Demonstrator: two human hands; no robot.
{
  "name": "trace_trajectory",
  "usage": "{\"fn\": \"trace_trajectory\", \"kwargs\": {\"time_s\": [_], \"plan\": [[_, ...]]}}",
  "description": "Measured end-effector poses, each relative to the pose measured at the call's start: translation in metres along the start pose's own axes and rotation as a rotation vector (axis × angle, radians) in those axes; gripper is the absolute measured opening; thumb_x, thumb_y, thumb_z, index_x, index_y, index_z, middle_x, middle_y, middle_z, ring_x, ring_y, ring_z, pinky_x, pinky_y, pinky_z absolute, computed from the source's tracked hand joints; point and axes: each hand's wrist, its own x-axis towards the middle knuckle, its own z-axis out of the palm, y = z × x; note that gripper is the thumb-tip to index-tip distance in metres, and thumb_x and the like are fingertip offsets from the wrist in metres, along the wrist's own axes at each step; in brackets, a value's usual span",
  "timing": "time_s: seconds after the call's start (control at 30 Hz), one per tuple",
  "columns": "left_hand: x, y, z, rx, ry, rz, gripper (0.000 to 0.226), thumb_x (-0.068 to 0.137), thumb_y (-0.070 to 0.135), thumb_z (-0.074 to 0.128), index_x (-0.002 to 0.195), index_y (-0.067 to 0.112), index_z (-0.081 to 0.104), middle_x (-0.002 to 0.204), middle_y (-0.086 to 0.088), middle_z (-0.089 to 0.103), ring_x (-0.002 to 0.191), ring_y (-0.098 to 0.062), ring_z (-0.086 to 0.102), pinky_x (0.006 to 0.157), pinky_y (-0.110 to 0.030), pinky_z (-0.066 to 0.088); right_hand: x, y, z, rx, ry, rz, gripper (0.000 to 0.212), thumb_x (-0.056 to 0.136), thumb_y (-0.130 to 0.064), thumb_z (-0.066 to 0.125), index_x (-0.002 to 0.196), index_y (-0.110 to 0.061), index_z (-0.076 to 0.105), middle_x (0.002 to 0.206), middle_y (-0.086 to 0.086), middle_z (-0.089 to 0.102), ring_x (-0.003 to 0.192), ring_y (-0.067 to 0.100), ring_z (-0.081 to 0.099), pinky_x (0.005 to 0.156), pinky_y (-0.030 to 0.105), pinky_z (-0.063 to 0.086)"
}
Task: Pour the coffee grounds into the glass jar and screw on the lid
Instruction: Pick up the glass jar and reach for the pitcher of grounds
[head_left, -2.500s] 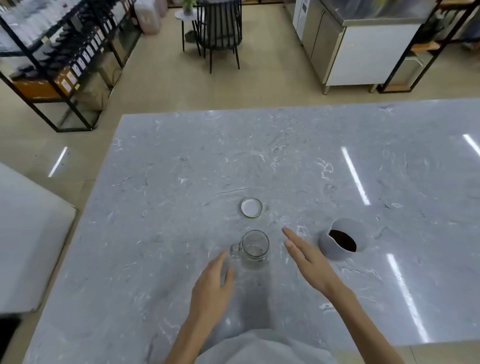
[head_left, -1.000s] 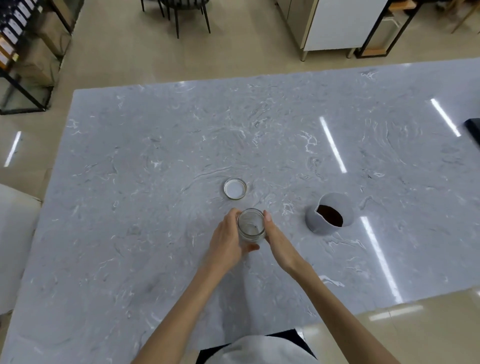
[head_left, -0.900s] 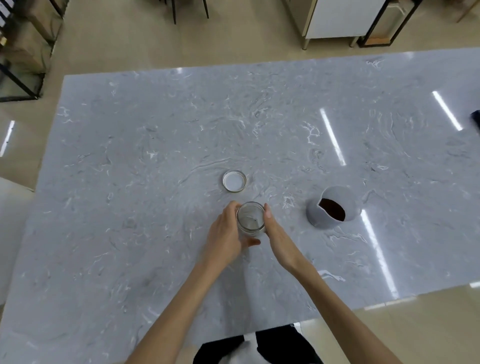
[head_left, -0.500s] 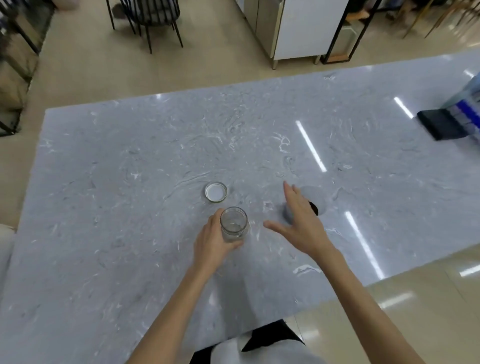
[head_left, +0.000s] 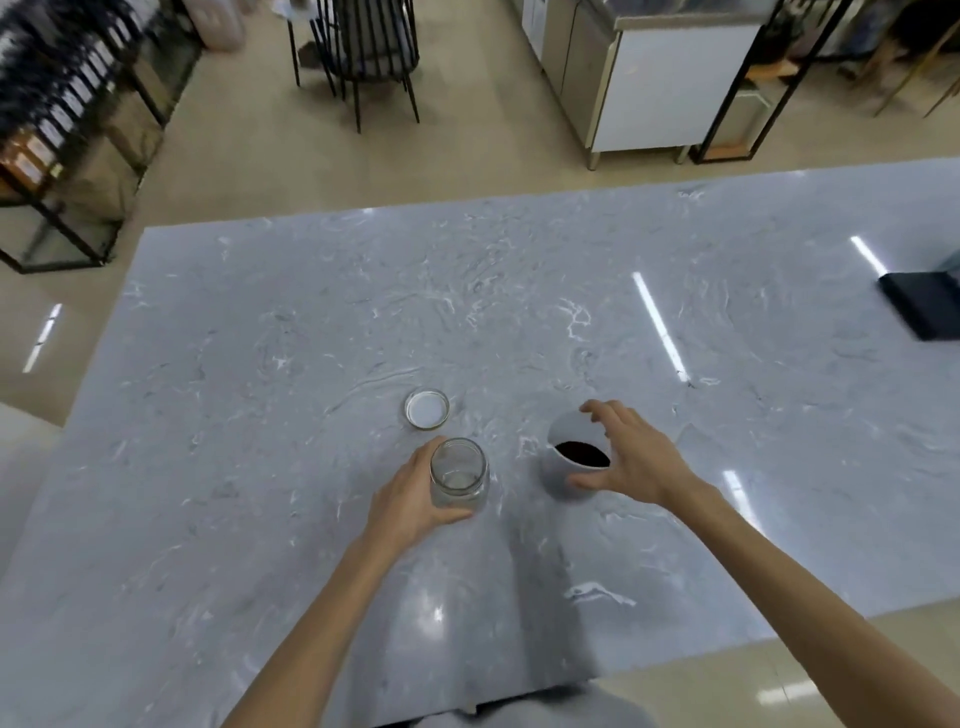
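Forearms reach up from the near edge of the grey marble table (head_left: 260, 467), both bare, and the glass jar (head_left: 459, 474) serves as the marker for everything else. The left hand (head_left: 413, 493) is wrapped around the jar's left and near side, thumb curled across the front of the glass, so it is closed on the jar. The jar stands upright on the tabletop with its mouth uncovered, and it looks clear inside.

Just to the right of the jar sits a pale grey pouring cup (head_left: 571, 462) with dark coffee grounds (head_left: 582, 453) in it; jar and cup stand apart, with a strip of bare marble between them. The right hand (head_left: 631, 460) is spread open around the cup, fingers arched over its far rim and thumb down by its near wall. Whether the fingertips actually press on the cup cannot be told, and the hand has not closed on it.

Beyond the jar and slightly to its left lies the round metal lid (head_left: 427, 409), flat on the table and clear of both hands.

Far to the right of the jar, at the table's edge, rests a dark flat object (head_left: 922, 306), partly cut off. Past the table, farther than the jar, stand a black wire chair (head_left: 363, 52), a white cabinet (head_left: 670, 93) and a dark shelving rack (head_left: 62, 135) at the left
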Motion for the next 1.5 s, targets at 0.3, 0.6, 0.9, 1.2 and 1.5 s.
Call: {"fn": "trace_trajectory", "kwargs": {"time_s": [0.3, 0.6, 0.9, 1.2, 1.5], "plan": [[-0.005, -0.002, 0.007, -0.037, 0.057, 0.008, 0.112, 0.059, 0.053, 0.089, 0.15, 0.03, 0.028, 0.147, 0.011, 0.046, 0.133, -0.013, 0.047, 0.1, -0.031, 0.043, 0.007, -0.017, -0.007, -0.098, 0.074, -0.108, 0.091, 0.065, -0.069, 0.073, 0.138, -0.029, 0.039, 0.135, -0.008, 0.051, 0.118, 0.017, 0.049, 0.088, 0.03, 0.044], [-0.005, -0.001, 0.005, 0.013, 0.059, 0.043, 0.11, 0.06, 0.059, 0.085, 0.15, 0.033, 0.026, 0.147, 0.014, 0.045, 0.131, -0.012, 0.047, 0.097, -0.032, 0.044, 0.017, -0.03, 0.016, 0.005, 0.132, 0.051, 0.091, 0.063, -0.067, 0.078, 0.137, -0.031, 0.039, 0.133, -0.011, 0.052, 0.119, 0.016, 0.047, 0.083, 0.03, 0.046], [-0.001, -0.002, 0.008, 0.066, 0.103, 0.094, 0.101, 0.057, 0.056, 0.087, 0.141, 0.029, 0.037, 0.131, 0.006, 0.057, 0.117, -0.023, 0.055, 0.088, -0.035, 0.045, 0.018, -0.024, 0.032, -0.006, -0.003, 0.082, 0.125, 0.056, -0.078, 0.075, 0.153, -0.024, 0.017, 0.154, -0.002, 0.03, 0.136, 0.024, 0.035, 0.1, 0.044, 0.047], [0.001, -0.007, 0.012, -0.015, 0.086, 0.101, 0.101, 0.056, 0.051, 0.09, 0.139, 0.03, 0.037, 0.123, 0.01, 0.048, 0.124, -0.013, 0.041, 0.088, -0.023, 0.039, 0.01, -0.023, 0.034, 0.062, 0.124, 0.039, 0.088, 0.066, -0.066, 0.077, 0.138, -0.037, 0.034, 0.139, -0.019, 0.05, 0.121, 0.004, 0.056, 0.083, 0.033, 0.05], [0.003, -0.011, 0.014, -0.064, 0.068, 0.103, 0.096, 0.053, 0.054, 0.087, 0.13, 0.042, 0.032, 0.117, 0.021, 0.042, 0.12, -0.01, 0.041, 0.083, -0.024, 0.037, -0.002, -0.027, 0.051, 0.174, 0.234, 0.152, 0.084, 0.068, -0.068, 0.073, 0.136, -0.04, 0.032, 0.138, -0.021, 0.048, 0.12, 0.001, 0.056, 0.078, 0.034, 0.053]]}}
